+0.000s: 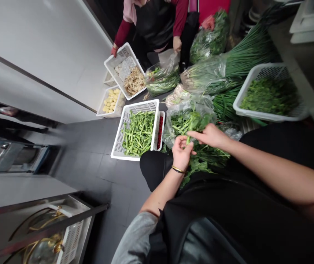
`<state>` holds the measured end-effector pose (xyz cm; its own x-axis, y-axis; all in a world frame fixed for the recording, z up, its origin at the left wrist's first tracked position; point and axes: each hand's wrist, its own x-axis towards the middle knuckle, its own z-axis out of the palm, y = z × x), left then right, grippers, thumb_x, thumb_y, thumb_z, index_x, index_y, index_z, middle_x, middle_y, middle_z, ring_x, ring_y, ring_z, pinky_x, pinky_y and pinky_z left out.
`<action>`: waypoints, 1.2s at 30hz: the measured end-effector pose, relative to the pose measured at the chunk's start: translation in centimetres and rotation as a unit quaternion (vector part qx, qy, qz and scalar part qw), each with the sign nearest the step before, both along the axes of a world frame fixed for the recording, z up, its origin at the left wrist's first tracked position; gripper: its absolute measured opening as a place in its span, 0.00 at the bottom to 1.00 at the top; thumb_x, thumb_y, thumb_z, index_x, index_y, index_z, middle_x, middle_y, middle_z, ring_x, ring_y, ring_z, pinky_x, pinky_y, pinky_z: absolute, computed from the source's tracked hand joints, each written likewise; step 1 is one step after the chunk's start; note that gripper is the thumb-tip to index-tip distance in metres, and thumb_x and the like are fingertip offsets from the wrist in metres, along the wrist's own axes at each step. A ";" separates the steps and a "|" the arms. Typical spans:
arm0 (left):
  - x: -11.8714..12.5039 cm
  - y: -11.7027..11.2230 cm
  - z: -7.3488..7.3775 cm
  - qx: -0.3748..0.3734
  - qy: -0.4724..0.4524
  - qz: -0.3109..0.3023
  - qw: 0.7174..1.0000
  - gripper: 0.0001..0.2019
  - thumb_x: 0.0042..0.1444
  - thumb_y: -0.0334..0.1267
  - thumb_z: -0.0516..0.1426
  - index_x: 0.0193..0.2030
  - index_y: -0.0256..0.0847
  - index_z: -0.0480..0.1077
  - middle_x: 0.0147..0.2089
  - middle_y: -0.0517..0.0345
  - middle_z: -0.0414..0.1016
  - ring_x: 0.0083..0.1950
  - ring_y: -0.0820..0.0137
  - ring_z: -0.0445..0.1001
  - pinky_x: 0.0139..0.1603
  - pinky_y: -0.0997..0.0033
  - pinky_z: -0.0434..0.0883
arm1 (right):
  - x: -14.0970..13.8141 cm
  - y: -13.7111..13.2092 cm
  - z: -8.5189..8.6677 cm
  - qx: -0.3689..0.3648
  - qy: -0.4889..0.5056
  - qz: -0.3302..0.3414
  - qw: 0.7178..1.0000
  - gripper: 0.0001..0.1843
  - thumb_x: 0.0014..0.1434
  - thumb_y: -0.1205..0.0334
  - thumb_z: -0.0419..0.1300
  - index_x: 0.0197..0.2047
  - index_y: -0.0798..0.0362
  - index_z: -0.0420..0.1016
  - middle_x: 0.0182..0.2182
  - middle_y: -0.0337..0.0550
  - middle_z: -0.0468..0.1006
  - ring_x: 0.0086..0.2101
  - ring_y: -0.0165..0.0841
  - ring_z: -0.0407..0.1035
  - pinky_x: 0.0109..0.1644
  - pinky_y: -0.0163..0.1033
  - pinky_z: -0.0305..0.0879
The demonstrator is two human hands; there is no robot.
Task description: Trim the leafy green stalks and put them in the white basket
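Note:
Over my lap, my left hand [183, 152], with a bracelet at the wrist, is closed around the lower end of a leafy green stalk [199, 120]. My right hand [210, 135] pinches the same stalk just above, thumb and forefinger together. Directly behind the hands lies an open clear plastic bag [169, 126] of similar greens. Loose leaves [200, 163] hang below my hands, on my lap. To the left, a white slotted basket [114, 152] holds many short cut green stems [139, 134].
A smaller container of red pieces [160, 132] adjoins the basket. Beyond are potatoes [111, 101], bagged greens [162, 80] and long green stalks [250, 51]. A co-worker's hand [114, 50] tilts a crate [128, 96]. At right stands a basket of leaves [269, 97]; lower left, a metal rack [91, 212].

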<state>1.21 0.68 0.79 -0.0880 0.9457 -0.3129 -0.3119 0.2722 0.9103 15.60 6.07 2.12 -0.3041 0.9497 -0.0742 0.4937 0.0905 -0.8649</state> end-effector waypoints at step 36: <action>-0.4 0.2 2.0 -0.161 -0.221 -0.217 0.937 0.22 0.53 0.59 0.53 0.28 0.39 0.61 0.18 0.66 0.52 0.15 0.79 0.51 0.12 0.81 0.49 | 0.6 -0.7 1.3 0.118 -0.006 0.105 0.987 0.20 0.60 0.49 0.50 0.27 0.54 0.72 0.23 0.44 0.74 0.22 0.29 0.65 0.25 0.35 0.54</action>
<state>0.85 0.92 2.76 0.4884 0.7124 -0.5040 -0.4347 0.6994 0.5674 16.18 5.37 3.38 -0.4959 0.8576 0.1367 0.4537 0.3901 -0.8013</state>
